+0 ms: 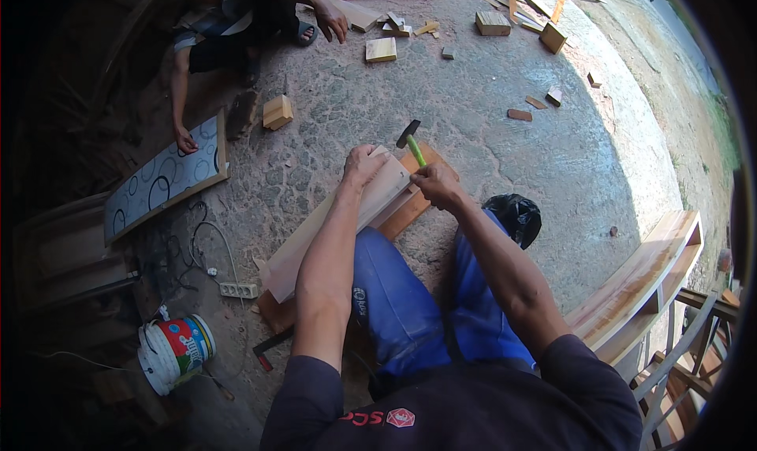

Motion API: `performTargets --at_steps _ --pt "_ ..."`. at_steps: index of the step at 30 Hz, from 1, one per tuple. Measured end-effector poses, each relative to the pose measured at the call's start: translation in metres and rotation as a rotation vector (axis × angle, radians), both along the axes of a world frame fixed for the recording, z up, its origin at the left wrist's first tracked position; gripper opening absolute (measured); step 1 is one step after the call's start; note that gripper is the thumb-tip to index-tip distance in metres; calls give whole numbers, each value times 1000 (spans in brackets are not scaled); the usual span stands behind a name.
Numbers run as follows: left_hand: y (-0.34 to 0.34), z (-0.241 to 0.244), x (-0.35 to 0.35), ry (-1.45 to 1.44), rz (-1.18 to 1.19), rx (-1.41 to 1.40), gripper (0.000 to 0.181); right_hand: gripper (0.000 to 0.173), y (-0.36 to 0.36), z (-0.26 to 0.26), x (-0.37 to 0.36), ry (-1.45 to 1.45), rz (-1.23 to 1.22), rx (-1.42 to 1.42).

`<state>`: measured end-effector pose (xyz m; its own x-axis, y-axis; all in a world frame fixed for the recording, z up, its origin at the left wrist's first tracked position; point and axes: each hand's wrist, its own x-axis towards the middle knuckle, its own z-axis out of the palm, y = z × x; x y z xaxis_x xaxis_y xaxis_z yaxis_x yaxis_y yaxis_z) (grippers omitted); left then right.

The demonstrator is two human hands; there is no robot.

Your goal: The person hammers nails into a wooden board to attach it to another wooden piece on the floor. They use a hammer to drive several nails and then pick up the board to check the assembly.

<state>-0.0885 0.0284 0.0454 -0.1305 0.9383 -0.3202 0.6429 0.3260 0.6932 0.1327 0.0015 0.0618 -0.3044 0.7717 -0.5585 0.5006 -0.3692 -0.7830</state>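
My right hand [437, 185] grips the green handle of a hammer [416, 146], its dark head raised near the far end of a pale wooden board [384, 185]. Over that end of the board lies my left hand [363, 166], its fingers curled on the edge. A small nail or mark [401, 173] shows on the board's face, too small to tell which. Beneath the pale piece is an orange-brown plank [405, 214], running diagonally before my knees. My left forearm hides part of the board's near half.
Another person [222, 25] crouches at far left, one hand on a circle-patterned panel [171, 176]. A power strip [238, 290] and a paint bucket [177, 353] are at left. Wood blocks [381, 50] lie ahead on the concrete. A long wooden frame [644, 285] stands at right.
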Motion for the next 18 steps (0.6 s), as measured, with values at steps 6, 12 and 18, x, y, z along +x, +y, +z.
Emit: performTargets --at_steps 6,12,18 --pt "3 1 3 14 0 -9 32 35 2 -1 2 16 -21 -64" --pt "5 -10 -2 -39 -6 -25 31 32 2 -4 1 86 -43 -24" --pt "5 -19 -4 -18 -24 13 28 34 5 -1 2 74 -20 -47"
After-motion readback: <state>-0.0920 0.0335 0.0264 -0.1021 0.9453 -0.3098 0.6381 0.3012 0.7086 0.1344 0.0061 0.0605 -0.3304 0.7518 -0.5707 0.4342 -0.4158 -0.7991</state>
